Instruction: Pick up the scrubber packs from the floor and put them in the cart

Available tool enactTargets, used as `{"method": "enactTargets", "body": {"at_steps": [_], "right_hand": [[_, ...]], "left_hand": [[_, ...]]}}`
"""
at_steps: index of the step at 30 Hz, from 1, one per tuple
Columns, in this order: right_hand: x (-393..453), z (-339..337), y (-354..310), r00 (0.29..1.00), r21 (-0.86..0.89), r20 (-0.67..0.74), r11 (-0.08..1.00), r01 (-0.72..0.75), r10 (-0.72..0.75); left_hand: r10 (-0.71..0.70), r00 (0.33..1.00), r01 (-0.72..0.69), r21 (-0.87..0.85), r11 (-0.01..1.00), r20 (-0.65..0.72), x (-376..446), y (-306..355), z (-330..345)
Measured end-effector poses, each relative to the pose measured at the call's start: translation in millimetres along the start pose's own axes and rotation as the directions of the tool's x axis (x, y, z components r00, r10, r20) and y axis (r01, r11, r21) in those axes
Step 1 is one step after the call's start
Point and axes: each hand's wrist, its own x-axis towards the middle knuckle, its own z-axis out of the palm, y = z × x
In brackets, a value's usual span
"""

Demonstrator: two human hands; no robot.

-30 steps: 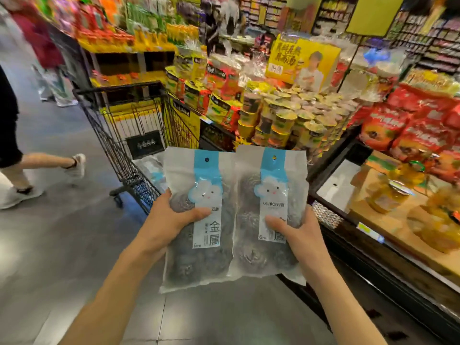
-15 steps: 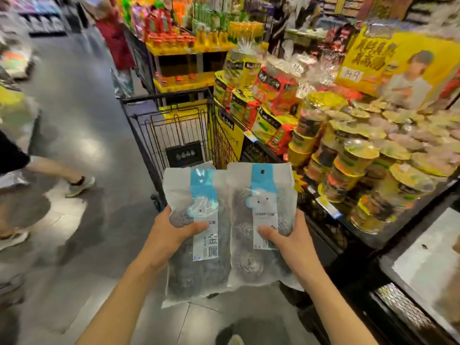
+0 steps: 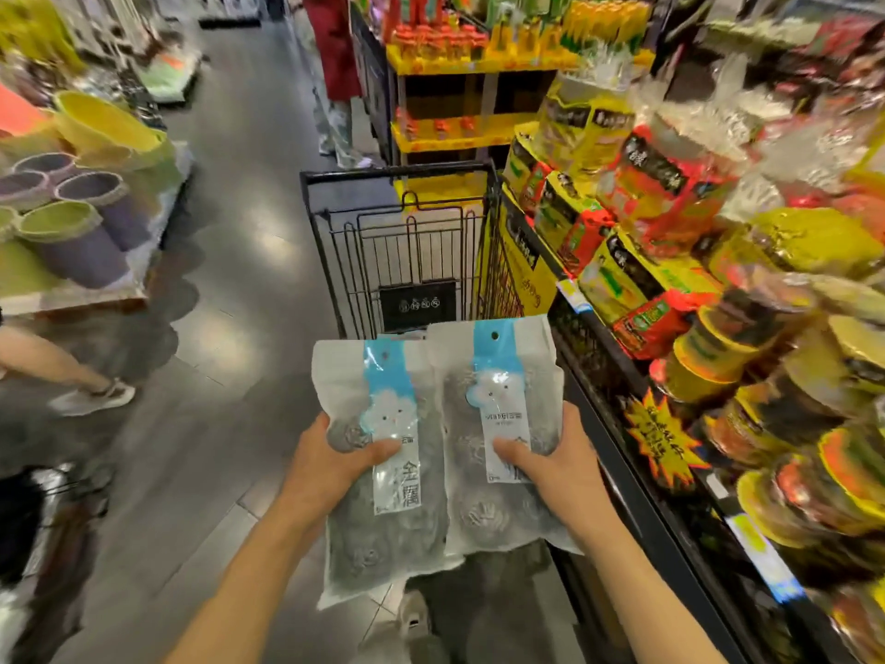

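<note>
My left hand (image 3: 330,467) grips 1 scrubber pack (image 3: 383,472), my right hand (image 3: 550,464) grips the other pack (image 3: 498,424), side by side, edges overlapping. The black wire cart (image 3: 407,242) stands just ahead, beside shelves of noodle cups (image 3: 718,347).

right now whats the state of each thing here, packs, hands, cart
left scrubber pack: sealed, off the floor, gripped by left hand
right scrubber pack: sealed, off the floor, gripped by right hand, its edge overlapping the left pack
cart: upright ahead of the packs, neither pack in it yet
</note>
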Motion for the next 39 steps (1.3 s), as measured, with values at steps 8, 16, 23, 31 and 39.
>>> {"method": "enactTargets", "body": {"at_steps": [8,16,23,31,39], "right_hand": [[99,17,6,0.994,-0.073,0.034,0.992,-0.102,0.104],[221,33,49,0.983,-0.155,0.066,0.975,-0.161,0.173],[309,64,147,0.946,-0.201,0.131,0.942,-0.267,0.296],[332,88,248,0.879,-0.314,0.208,0.88,-0.355,0.429],[324,92,296,0.853,-0.33,0.192,0.85,-0.41,0.486]], "left_hand": [[-0.108,0.994,0.107,-0.031,0.994,-0.017,101,-16,5],[-0.163,0.984,0.158,-0.068,0.985,-0.071,212,-50,30],[-0.308,0.941,0.308,-0.02,0.951,-0.14,292,-120,50],[-0.508,0.842,0.504,-0.072,0.861,-0.182,304,-221,69],[-0.57,0.812,0.563,-0.092,0.821,-0.121,308,-250,65]]}}
